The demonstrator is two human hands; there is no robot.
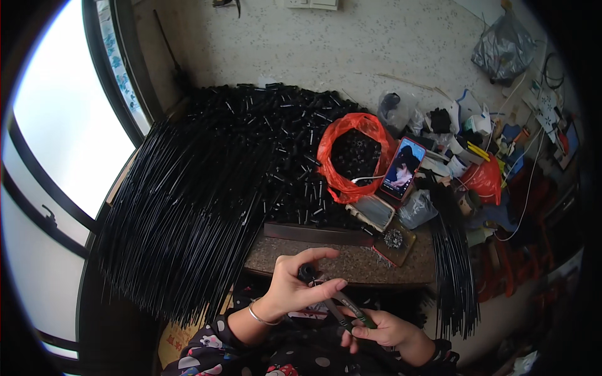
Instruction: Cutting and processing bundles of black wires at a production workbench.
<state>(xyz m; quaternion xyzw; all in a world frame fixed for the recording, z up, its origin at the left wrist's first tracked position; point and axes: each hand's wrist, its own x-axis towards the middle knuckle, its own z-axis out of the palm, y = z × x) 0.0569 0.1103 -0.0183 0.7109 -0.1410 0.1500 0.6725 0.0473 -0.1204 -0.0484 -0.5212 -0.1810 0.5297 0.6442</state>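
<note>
In front of the table's near edge, my left hand (285,285) is partly closed around a black cylindrical part (306,272) with a round end. Its thumb and index finger stick out apart to the right. Lower and to the right, my right hand (387,331) grips a pair of pliers (356,312) by dark handles, one with green on it. Their two handles are spread, and the jaw end points up toward my left hand, where it is partly hidden. I cannot tell whether the jaws touch the black part.
Black cables (182,232) hang over the table's left side, below piled black connectors (263,119). A red plastic bag (323,153) holds small dark parts, beside a propped phone (402,168). A tray with small metal pieces (394,238) sits near the edge. More black cables (453,269) hang right.
</note>
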